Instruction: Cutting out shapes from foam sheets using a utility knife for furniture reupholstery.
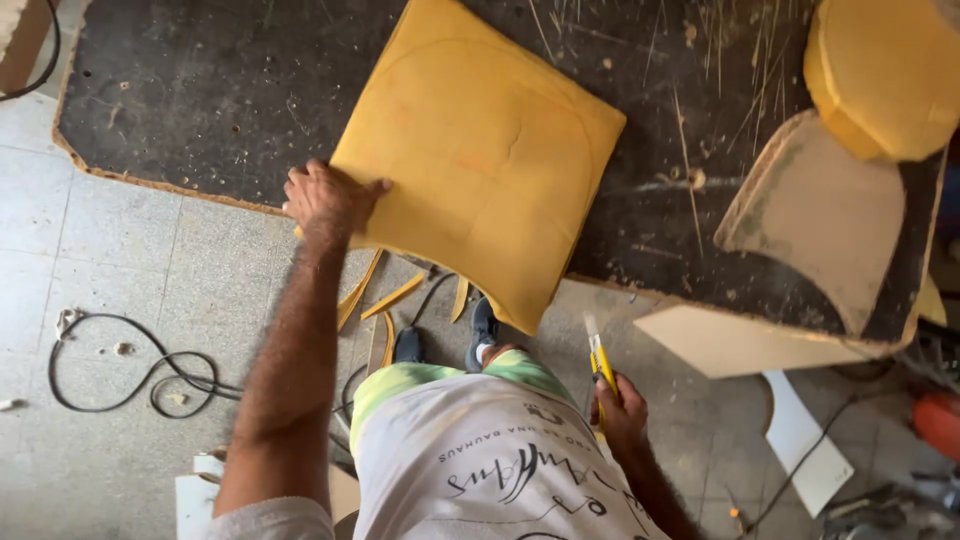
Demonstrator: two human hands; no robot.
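Left hand [325,200] flat, fingers open, on yellow foam cushion [480,150] at frame centre overhanging desk [180,110] edge, right hand [620,410] gripping utility knife [600,362] w/ blade out, lower right: foam could slip, blade may nick leg.

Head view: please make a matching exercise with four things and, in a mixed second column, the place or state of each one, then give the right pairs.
Things:
1. left hand
2. right hand
3. black cable
4. wooden seat board

Places or states:
A. coiled on the tiled floor
B. lying flat on the dark worktable, right of the cushion
C. pressing on the edge of the yellow foam cushion
D. holding a yellow utility knife, blade out

Pairs: 1-C, 2-D, 3-A, 4-B
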